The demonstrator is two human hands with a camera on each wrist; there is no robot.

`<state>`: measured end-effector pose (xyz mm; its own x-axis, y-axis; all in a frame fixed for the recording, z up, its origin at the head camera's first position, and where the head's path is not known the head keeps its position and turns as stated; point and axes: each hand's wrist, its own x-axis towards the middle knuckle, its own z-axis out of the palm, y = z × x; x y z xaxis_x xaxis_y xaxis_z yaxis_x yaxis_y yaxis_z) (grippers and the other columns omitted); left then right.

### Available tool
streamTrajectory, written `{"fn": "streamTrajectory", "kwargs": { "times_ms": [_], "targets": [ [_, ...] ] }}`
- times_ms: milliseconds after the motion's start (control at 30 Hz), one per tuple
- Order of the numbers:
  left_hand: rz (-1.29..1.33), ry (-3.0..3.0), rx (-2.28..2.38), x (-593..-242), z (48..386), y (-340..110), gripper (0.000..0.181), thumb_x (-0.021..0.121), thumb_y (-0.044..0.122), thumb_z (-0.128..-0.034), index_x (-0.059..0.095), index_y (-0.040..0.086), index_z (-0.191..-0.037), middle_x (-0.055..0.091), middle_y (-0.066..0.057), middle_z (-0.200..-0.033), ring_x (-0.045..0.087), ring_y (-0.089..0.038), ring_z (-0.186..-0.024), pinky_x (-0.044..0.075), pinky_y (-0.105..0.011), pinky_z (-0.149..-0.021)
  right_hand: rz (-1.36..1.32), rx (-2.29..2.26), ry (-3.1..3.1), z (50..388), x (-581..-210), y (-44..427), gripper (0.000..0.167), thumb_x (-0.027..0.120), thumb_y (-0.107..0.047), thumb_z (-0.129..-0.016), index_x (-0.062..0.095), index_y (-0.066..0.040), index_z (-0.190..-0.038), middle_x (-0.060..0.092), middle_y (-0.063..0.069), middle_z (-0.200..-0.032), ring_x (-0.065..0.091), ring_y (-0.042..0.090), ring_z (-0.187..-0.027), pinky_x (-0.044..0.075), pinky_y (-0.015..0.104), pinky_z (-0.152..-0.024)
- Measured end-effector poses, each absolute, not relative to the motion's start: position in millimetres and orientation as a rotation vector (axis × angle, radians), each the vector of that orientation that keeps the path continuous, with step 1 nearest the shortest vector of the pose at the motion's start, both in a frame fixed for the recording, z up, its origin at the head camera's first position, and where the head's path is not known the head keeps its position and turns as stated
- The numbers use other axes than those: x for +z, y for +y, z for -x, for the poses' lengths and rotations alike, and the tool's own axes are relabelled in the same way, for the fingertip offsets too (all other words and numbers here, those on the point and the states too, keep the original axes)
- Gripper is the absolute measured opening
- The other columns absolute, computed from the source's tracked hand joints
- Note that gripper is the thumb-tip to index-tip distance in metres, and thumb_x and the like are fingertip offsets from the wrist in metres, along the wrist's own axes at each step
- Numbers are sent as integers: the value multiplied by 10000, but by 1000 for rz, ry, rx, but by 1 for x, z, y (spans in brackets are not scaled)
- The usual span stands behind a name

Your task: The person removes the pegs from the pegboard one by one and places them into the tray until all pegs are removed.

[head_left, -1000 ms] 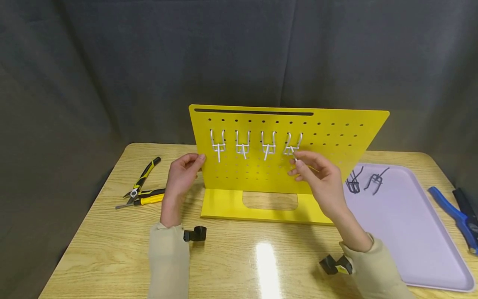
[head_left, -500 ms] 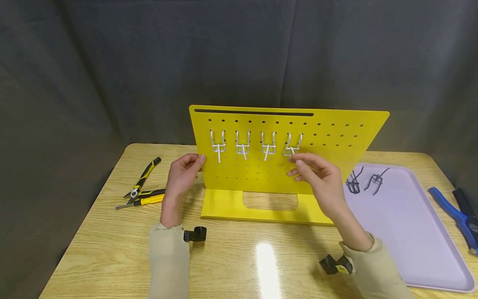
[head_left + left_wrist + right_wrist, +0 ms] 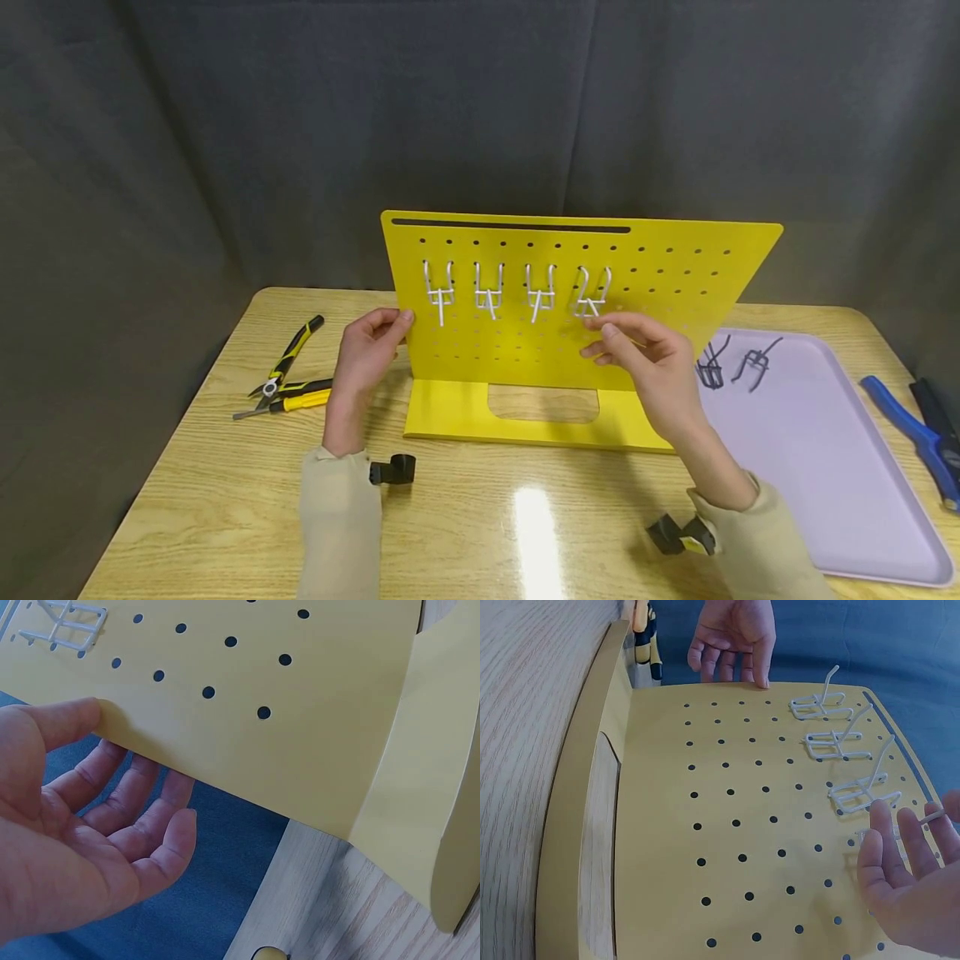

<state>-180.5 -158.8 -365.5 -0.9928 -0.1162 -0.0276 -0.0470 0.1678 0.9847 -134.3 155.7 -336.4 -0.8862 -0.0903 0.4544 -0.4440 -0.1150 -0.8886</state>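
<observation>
A yellow metal pegboard (image 3: 525, 372) stands upright on its bent base. Three white wire hooks, among them the leftmost one (image 3: 440, 296), hang in a row on its left half. My left hand (image 3: 365, 346) grips the board's left edge, thumb on the front and fingers behind, as the left wrist view shows. At the right of the row, my right hand (image 3: 663, 367) pinches the prong of another white pegboard hook (image 3: 592, 302) between thumb and forefinger. That hook lies against the holes, slightly askew. Whether its ends sit in the holes I cannot tell; the fingers partly cover it in the right wrist view.
A lilac tray (image 3: 795, 467) on the right bears dark wire hooks (image 3: 753, 362). Beyond it lies a blue-handled tool (image 3: 911, 425). Yellow-and-black cutting pliers (image 3: 288, 354) and a yellow-handled screwdriver (image 3: 303, 401) lie left of the board. A dark curtain (image 3: 480, 108) hangs behind the table.
My right hand has shifted slightly right and down with the hook, whose upper ends moved a little to the right. My left hand stays on the board's edge.
</observation>
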Motion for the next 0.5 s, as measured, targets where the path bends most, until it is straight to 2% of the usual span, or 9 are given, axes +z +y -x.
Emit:
{"fn": "streamTrajectory", "kwargs": {
  "times_ms": [133,367,500],
  "targets": [
    [-154,-2350,-1998,-366,180,-159,346,589,272,-969,624,-27,-1138,607,-100,-991,563,-303,-972,413,-425,-839,-597,2077,-1910,131,-334,158,161,533,38,-956,645,100,-1055,703,101,-1022,686,192,-779,537,279,-717],
    [-152,-2354,-1987,-366,180,-159,342,588,276,-970,629,-21,-1133,612,-94,-987,566,-302,-976,405,-333,-782,-593,2078,-1900,126,-331,166,175,519,31,-965,638,109,-1067,701,99,-1016,688,196,-788,541,287,-731],
    [-153,-2360,-1981,-366,180,-159,341,588,278,-970,631,-20,-1132,614,-104,-995,567,-316,-989,401,-317,-772,-626,2112,-1891,122,-332,174,183,503,36,-971,623,109,-1088,695,97,-1036,689,190,-810,540,282,-745]
  ]
}}
